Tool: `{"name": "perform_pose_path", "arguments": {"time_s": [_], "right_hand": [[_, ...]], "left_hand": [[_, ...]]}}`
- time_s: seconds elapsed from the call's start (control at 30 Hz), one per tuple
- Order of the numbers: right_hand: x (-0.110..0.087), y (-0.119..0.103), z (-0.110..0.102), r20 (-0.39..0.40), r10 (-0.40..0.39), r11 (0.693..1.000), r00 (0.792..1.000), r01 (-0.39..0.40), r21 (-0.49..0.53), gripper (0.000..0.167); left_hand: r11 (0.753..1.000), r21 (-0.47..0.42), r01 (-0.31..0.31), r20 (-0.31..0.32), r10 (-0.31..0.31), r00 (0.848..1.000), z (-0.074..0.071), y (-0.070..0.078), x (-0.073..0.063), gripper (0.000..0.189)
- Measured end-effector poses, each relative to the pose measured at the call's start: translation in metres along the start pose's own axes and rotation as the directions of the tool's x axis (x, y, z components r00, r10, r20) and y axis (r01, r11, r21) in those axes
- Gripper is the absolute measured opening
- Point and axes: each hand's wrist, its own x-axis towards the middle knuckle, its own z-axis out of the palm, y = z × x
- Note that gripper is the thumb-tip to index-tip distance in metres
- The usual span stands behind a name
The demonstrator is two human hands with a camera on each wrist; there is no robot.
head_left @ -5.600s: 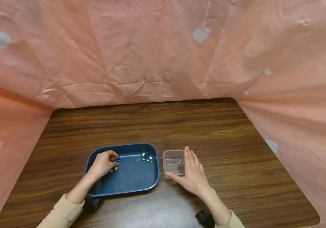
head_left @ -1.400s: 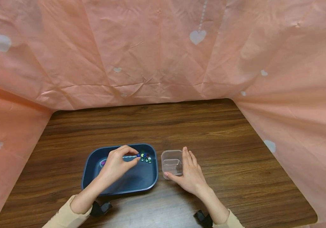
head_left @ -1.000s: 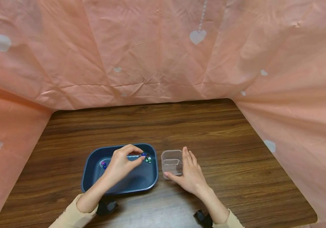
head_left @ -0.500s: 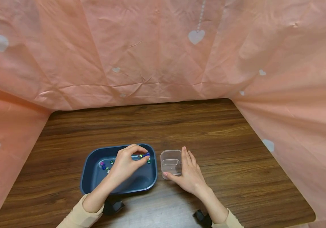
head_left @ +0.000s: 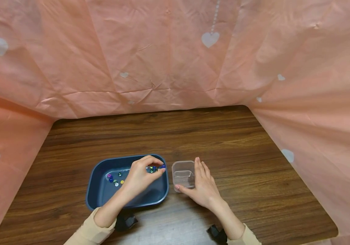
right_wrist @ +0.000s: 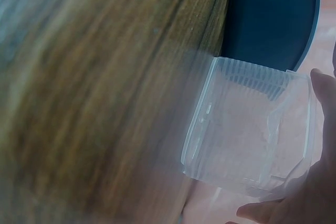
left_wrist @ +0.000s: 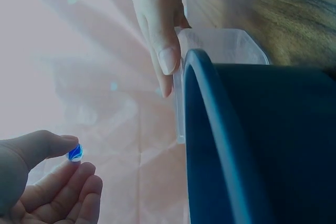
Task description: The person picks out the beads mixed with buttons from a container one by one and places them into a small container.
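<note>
My left hand (head_left: 140, 174) is over the right end of the dark blue tray (head_left: 101, 200), pinching a blue glass marble (left_wrist: 75, 153) between thumb and fingertip. Below its fingers lies a cluster of small marbles and beads (head_left: 152, 170), partly hidden by the hand. To the left of the hand, several loose beads (head_left: 117, 184) are scattered on the tray floor. Right of the tray stands a clear plastic container (head_left: 183, 170), which looks empty in the head view. My right hand (head_left: 205, 187) rests against it, straight fingers along the right side and thumb at the front.
The wooden table (head_left: 239, 143) extends behind the tray and to the right of the container. A pink curtain (head_left: 162, 61) with white hearts surrounds it at the back and both sides. The tray's raised rim (left_wrist: 220, 124) lies between the left hand and the container.
The left hand has moved right across the tray with the blue marble, up to the tray's right wall. More beads now show on the tray's left. The right hand stays at the container.
</note>
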Motion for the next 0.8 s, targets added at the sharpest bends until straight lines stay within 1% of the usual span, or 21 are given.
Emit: {"name": "perform_pose_path", "arguments": {"time_s": [0.33, 0.6, 0.7, 0.8], "right_hand": [[0.000, 0.001, 0.000, 0.005, 0.006, 1.000, 1.000, -0.006, 0.022, 0.120], [0.001, 0.001, 0.001, 0.014, 0.009, 1.000, 1.000, -0.009, 0.021, 0.122], [0.001, 0.001, 0.001, 0.017, 0.010, 1.000, 1.000, -0.010, 0.021, 0.122], [0.001, 0.001, 0.001, 0.014, 0.007, 1.000, 1.000, -0.007, 0.020, 0.122]], "left_hand": [[0.999, -0.026, -0.048, 0.012, 0.048, 0.999, 0.014, 0.006, 0.007, 0.010], [0.997, -0.064, -0.047, 0.070, 0.051, 0.996, 0.023, 0.011, 0.011, 0.009], [0.997, -0.068, -0.043, 0.080, 0.048, 0.996, 0.026, 0.011, 0.012, 0.010], [0.997, -0.061, -0.054, 0.078, 0.059, 0.995, 0.029, 0.011, 0.014, 0.010]]}}
